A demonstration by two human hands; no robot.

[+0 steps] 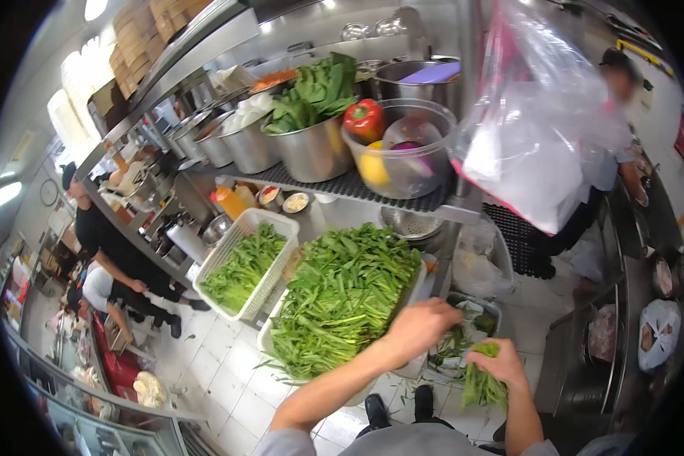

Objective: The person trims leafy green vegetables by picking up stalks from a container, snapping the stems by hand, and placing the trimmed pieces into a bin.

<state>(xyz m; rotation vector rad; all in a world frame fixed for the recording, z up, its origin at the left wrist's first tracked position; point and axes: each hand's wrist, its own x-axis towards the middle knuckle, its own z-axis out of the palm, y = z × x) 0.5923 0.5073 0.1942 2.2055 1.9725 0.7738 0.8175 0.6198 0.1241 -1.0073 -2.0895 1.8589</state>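
Note:
My right hand (503, 362) is closed round a bunch of leafy green vegetables (485, 389), whose stems and leaves hang below the fingers. My left hand (422, 327) is raised beside it with the fingers bent together. Whatever those fingers may hold is too small to make out. Below both hands a bin (496, 310) contains leaf scraps and pale bits. To the left of my forearm, a large white tub (264, 334) is heaped with cut long-stemmed greens (342, 300). Further left a white plastic basket (245, 310) holds more leafy greens (247, 270).
A shelf (311, 186) above carries metal pots (311, 152) and a clear tub (403, 171) with a red pepper (364, 120). A plastic bag (532, 144) hangs at right. Co-workers (102, 235) stand left; another person (608, 163) is at right. Leaf bits lie on the floor tiles.

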